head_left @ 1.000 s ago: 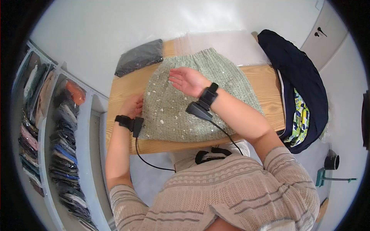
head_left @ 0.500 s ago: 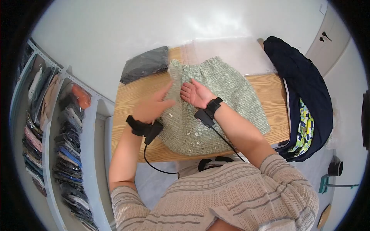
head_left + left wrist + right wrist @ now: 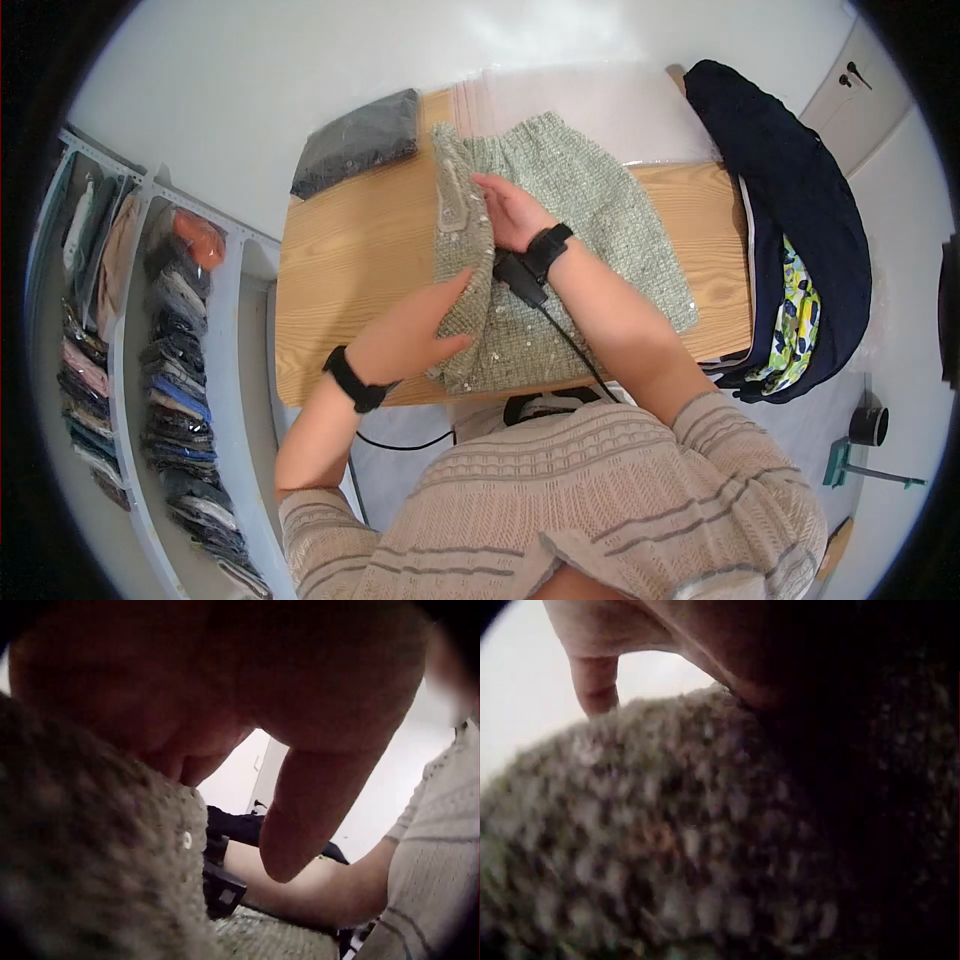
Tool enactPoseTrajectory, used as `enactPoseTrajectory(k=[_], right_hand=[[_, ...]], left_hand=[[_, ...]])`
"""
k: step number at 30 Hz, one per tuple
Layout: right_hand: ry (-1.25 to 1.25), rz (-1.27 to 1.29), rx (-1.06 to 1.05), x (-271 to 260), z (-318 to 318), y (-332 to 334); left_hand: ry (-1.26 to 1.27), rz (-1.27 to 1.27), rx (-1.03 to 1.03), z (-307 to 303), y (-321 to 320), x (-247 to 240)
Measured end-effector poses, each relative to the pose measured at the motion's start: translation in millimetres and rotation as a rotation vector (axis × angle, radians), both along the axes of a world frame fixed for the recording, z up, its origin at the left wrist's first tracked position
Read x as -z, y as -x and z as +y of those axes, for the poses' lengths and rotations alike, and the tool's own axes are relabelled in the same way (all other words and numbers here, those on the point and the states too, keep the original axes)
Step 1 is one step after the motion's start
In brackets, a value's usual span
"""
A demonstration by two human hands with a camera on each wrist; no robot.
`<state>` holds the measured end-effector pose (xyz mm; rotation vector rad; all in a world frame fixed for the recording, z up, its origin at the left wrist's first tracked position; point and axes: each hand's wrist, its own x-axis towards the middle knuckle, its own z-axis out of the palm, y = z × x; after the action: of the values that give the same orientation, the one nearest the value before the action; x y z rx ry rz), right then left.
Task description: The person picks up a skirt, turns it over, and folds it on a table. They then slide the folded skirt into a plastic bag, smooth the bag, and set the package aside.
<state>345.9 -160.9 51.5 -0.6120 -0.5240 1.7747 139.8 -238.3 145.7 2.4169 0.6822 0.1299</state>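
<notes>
Pale green garment (image 3: 590, 240), with gathered top edge, lying on the wooden desk (image 3: 345, 255) before a seated person; its left portion is turned up in a raised fold, which bears a pale oblong patch (image 3: 453, 207). The head view alone gives the garment's overall outline, together with a dark packet (image 3: 360, 142) at the desk's far left corner, clear plastic sheets (image 3: 590, 110) along the far edge and navy cloth (image 3: 790, 190) at the right. The left hand (image 3: 412, 325) lies against the near part of the fold, fingers extended and touching the fabric. The left wrist view adds the thumb, hanging straight and clear of the cloth, and a small pale bead (image 3: 187, 840) on the weave; the other fingertips pass behind the fabric. The right hand (image 3: 518, 212) is at the fold's right side, farther from the body, touching it. The right wrist view shows the coarse weave close up and one straight digit set apart from the palm; the remaining fingers are hidden, so whether this hand grips cannot be told.
</notes>
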Motion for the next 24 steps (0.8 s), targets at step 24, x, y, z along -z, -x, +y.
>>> enactPoseTrajectory(k=[24], right_hand=[[0.329, -0.508, -0.046, 28.8, 47.6, -47.4]], left_hand=[[0.023, -0.381, -0.36, -67.5, 15.1, 46.6]])
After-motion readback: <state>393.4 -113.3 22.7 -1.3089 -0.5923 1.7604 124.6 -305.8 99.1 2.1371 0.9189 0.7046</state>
